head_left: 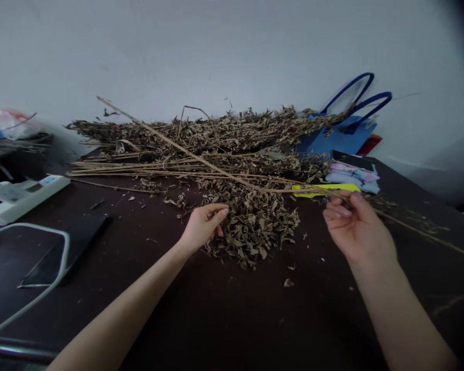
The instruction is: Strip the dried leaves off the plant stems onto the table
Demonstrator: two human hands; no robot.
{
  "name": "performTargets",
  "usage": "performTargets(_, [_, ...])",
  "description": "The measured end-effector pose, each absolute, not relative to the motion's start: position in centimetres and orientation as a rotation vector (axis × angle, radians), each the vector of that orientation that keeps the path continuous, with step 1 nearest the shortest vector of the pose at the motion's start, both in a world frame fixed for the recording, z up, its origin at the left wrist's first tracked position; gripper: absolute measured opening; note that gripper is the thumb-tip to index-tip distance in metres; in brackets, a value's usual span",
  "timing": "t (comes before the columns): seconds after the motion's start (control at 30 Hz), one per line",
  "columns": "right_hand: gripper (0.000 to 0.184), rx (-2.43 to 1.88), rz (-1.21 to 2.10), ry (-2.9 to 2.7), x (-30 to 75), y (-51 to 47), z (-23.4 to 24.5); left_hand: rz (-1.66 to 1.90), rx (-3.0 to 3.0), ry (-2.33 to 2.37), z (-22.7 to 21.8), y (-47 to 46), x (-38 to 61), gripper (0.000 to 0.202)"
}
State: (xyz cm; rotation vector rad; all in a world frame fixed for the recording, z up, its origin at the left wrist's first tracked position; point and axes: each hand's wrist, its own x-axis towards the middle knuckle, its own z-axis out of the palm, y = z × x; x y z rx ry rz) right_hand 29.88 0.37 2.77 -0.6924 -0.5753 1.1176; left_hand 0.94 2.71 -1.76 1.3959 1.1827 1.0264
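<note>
Right hand (355,226) pinching long dry stem (185,149) slanting away up-left, left hand (203,224) half-curled on leaf pile (255,221)

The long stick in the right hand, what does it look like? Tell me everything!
The long stick is a thin, pale tan, dry stem, nearly bare of leaves. It slants from the back left, across the heap of dried leafy stems, down to the right hand, which pinches it. Its end runs on past the hand over the dark table.
</note>
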Motion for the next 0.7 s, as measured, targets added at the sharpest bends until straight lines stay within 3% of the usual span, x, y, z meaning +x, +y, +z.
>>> performTargets(0.23, [0.01, -0.786, 1.048, -0.638, 31.6, 0.7, 3.2, 1.414, 0.932, 0.92, 0.2, 3.9, -0.6, 0.028])
performTargets(0.4, [0.006, -0.914, 0.954, -0.777, 33.0, 0.9, 3.1, 1.585, 0.701, 0.76, 0.5, 5.8, -3.5, 0.005])
performTargets(0.53, [0.007, -0.985, 0.87, -0.739, 34.4, 1.3, 3.1, 1.632, 0.531, 0.719, -0.1, 7.0, -5.1, 0.014])
performTargets(0.7, [0.015, -1.004, 0.831, -0.649, 36.3, 1.9, 2.8, 1.693, 0.438, 0.739, -0.2, 7.6, -5.8, 0.011])
